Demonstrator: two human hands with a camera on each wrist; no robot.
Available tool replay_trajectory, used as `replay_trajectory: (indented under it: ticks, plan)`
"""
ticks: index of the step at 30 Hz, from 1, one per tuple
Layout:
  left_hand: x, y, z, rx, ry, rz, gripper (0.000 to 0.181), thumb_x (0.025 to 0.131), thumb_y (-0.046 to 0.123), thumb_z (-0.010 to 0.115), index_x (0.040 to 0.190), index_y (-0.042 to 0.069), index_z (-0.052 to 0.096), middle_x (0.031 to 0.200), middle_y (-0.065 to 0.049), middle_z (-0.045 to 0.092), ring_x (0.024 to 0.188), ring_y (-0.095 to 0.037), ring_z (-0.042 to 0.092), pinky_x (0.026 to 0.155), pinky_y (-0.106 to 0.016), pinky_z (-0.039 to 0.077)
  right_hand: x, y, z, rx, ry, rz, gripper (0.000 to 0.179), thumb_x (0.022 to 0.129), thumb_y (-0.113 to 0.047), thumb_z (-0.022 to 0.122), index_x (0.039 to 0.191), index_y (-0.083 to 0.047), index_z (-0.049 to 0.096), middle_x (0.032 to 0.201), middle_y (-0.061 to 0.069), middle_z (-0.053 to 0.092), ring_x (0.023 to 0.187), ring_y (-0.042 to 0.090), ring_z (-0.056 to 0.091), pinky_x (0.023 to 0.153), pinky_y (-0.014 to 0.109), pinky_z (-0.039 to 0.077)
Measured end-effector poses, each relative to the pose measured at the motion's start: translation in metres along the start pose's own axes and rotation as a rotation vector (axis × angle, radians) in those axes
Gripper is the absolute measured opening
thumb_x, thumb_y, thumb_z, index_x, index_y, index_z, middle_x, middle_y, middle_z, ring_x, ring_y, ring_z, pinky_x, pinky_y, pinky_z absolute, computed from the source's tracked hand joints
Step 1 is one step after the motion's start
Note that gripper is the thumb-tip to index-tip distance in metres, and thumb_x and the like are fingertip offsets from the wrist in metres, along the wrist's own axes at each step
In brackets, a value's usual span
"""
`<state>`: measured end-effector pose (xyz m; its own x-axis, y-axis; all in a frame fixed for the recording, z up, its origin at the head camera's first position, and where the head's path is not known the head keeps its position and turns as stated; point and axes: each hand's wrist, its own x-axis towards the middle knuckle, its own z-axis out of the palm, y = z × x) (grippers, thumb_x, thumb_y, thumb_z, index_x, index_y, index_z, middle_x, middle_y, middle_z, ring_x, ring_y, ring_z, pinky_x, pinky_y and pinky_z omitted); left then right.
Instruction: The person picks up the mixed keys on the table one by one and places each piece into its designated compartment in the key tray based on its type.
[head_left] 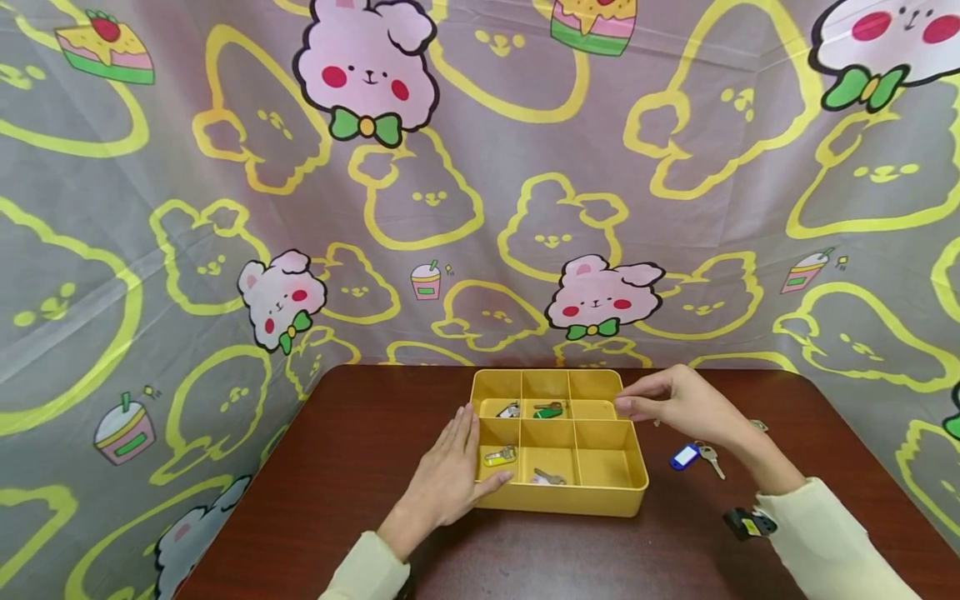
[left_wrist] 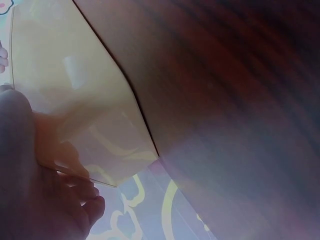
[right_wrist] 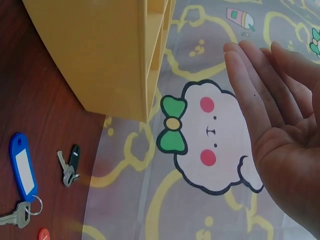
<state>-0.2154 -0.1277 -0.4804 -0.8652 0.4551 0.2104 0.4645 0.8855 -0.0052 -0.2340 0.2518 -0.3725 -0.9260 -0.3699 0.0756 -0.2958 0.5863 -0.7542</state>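
Although the right hand [head_left: 692, 405] hides part of the table [head_left: 360, 454] behind it, its fingers show relaxed at the box's [head_left: 562, 500] two o'clock corner. The left hand [head_left: 444, 473], straight-fingered, touches the box at nine. A red tag [right_wrist: 44, 235] is cut off. Across bare wood at three, a key [head_left: 708, 454] points towards five. The box's back nears the table's twelve o'clock edge.

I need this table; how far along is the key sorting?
Done: four compartments of the yellow plastic box appear to hold tagged metal keys. In hand: the left hand rests against the box; the right hand, no key visible, is near its right edge. Remaining: at least a blue-tagged metal key and a black-tagged one on the brown wooden table.
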Motion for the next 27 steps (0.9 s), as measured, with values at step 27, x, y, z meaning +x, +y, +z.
replay_trajectory:
  ticks: [27]
  plan:
    - [0.000, 0.001, -0.002, -0.019, -0.015, -0.012, 0.105, 0.102, 0.078, 0.032, 0.163, -0.006, 0.026, 0.174, -0.025, 0.018, 0.163, -0.037, 0.023, 0.131, -0.044, 0.030, -0.026, 0.035, -0.022, -0.093, 0.099, -0.008, 0.024, 0.101, -0.030, 0.071, 0.112, -0.010, 0.081, 0.098, 0.001, 0.083, 0.086, 0.003, 0.078, 0.079, 0.024, 0.064]
